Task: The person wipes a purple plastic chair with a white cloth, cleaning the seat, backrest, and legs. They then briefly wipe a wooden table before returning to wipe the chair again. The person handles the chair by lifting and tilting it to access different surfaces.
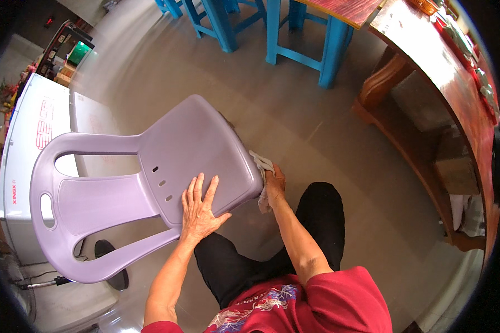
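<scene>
A light purple plastic chair (191, 130) stands in front of me, its slotted backrest (103, 202) toward the left. My left hand (200, 209) lies flat on the near part of the seat, fingers spread, close to the small oval slots. At the seat's right edge my right hand (274, 183) is closed on a pale cloth (263, 162), which hangs down beside the chair. The cloth is against or very near the seat's side; the chair's legs are mostly hidden beneath the seat.
Blue plastic stools (211, 25) stand at the far side, near a wooden tabletop (344, 10) on blue legs. A curved wooden table (428, 66) runs down the right. On the left are a white freezer-like cabinet (36, 122) and a round dark base (112, 266).
</scene>
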Action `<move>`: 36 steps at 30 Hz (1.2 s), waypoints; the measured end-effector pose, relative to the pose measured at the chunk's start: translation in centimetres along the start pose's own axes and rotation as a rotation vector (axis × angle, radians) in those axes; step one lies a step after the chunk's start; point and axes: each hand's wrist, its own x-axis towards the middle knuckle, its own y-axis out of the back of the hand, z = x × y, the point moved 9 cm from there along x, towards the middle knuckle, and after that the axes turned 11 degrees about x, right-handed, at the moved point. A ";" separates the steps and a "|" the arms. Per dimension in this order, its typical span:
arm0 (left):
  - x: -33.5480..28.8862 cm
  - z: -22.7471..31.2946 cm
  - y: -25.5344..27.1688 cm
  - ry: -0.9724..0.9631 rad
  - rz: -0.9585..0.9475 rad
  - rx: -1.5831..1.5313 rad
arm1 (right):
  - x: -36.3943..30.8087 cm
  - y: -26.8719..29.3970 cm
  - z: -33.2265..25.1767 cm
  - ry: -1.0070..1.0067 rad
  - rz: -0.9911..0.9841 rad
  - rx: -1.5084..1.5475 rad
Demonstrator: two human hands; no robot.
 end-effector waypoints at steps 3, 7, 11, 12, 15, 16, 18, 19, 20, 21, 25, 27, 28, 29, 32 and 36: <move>0.5 0.5 0.0 -0.006 0.001 0.012 | 2.7 2.3 2.6 0.050 0.045 -0.472; 0.6 0.7 -0.1 -0.019 0.005 0.001 | 4.9 0.2 0.1 0.123 -0.178 -0.599; -0.4 -0.6 -0.2 -0.009 0.002 0.020 | 1.2 -5.8 -7.5 -0.224 -0.538 -0.151; -0.5 -0.7 -0.2 -0.016 0.006 0.008 | -0.7 -6.8 -9.9 -0.319 -0.629 -0.117; 0.1 0.2 -0.3 -0.077 -0.006 -0.023 | 0.4 -6.8 -10.1 -0.402 -0.741 -0.129; -0.1 0.3 -0.2 -0.090 -0.019 -0.029 | 0.0 -6.7 -9.2 -0.416 -0.774 -0.036; -1.6 -0.2 0.1 -0.120 -0.020 0.012 | -2.4 -7.2 -8.6 -0.443 -0.809 0.179; -2.6 -0.6 -0.1 -0.137 -0.030 0.024 | -3.5 -6.7 -8.0 -0.450 -0.846 0.162; -3.5 -0.8 0.0 -0.150 -0.032 0.008 | -4.4 -6.4 -7.0 -0.461 -0.846 0.175; -4.2 -0.9 -0.2 -0.159 -0.053 0.016 | -5.2 -6.1 -6.0 -0.472 -0.844 0.188; -6.1 -1.1 -1.1 -0.192 -0.082 0.047 | -6.7 -4.9 -2.6 -0.441 -0.849 0.055; -6.7 -1.2 -1.6 -0.189 -0.085 0.065 | -7.5 -4.6 -2.1 -0.459 -0.845 0.064; -7.1 -1.2 -2.0 -0.193 -0.100 0.074 | -8.1 -4.3 -2.4 -0.454 -0.849 -0.030; -7.5 -1.3 -2.3 -0.197 -0.115 0.082 | -8.9 -3.9 -2.7 -0.478 -0.855 -0.095; -8.7 -1.8 -3.0 -0.225 -0.154 0.124 | -11.1 -3.1 -3.5 -0.572 -0.895 -0.319; -8.3 -1.1 -3.4 -0.263 -0.178 0.072 | -9.1 -0.9 -1.7 -0.461 -0.860 -0.360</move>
